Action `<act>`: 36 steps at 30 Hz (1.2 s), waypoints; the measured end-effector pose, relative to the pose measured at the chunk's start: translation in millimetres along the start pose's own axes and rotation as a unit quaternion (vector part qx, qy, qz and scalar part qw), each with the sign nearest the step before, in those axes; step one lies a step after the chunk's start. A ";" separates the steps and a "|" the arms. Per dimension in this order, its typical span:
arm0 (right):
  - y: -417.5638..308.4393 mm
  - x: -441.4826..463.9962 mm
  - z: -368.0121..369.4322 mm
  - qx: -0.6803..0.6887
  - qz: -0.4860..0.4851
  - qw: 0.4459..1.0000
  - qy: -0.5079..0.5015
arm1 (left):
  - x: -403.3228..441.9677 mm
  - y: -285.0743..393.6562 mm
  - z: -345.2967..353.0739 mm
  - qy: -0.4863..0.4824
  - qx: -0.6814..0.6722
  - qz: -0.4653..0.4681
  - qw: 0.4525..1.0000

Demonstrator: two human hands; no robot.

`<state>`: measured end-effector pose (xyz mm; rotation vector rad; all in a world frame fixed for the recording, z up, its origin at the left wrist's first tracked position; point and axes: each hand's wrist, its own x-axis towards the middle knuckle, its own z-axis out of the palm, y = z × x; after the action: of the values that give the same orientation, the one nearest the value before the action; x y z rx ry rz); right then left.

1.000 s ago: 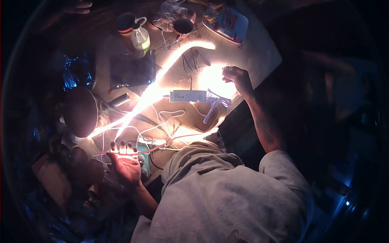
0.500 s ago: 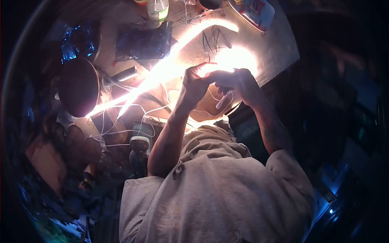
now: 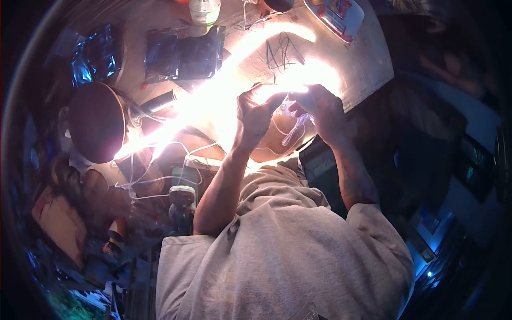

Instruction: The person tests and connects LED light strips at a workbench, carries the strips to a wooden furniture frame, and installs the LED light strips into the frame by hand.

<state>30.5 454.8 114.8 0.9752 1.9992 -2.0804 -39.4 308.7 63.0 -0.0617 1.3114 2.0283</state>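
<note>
Both hands meet over the tabletop (image 3: 370, 64), close together; the left hand (image 3: 254, 116) has its thumb and fingers curled at a glaring lit piece (image 3: 281, 92), the right hand (image 3: 325, 111) bent in against its other side; glare washes out the fingertips, so whether either grip pinches it or merely touches it I cannot tell. A bundled cord (image 3: 296, 129) hangs at six o'clock from the lit piece, just beside the right hand's fingers. Thin dark wires (image 3: 284, 52) lie at twelve o'clock; a white tray (image 3: 346, 20) sits at one. A glowing strip (image 3: 229, 64) runs diagonally past the left hand — clear bottle (image 3: 205, 12) between ten and eleven, dark packet (image 3: 184, 52) at ten, cylinder (image 3: 160, 101) at nine, looped white cord (image 3: 186, 154) around eight.
</note>
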 end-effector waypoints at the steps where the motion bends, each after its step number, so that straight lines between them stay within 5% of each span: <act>1: -0.2 1.9 2.5 -0.040 -0.013 0.999 -0.012 | -1.6 6.9 -0.9 -0.005 -0.009 -0.010 1.000; 24: 18.4 14.9 2.3 0.183 -0.067 0.980 0.049 | 13.2 -2.6 22.2 0.011 0.032 0.080 0.996; 26: 23.4 11.6 -0.8 0.237 -0.079 0.966 0.061 | 7.7 -2.0 28.8 0.022 0.034 0.015 0.999; 36: 25.7 -22.8 -4.8 0.323 -0.077 0.939 0.090 | -16.7 -6.6 48.4 0.019 -0.019 0.014 1.000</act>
<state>62.8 447.7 104.3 1.1550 1.4990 -2.9247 -7.6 340.6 87.9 -0.1014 1.3036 2.0853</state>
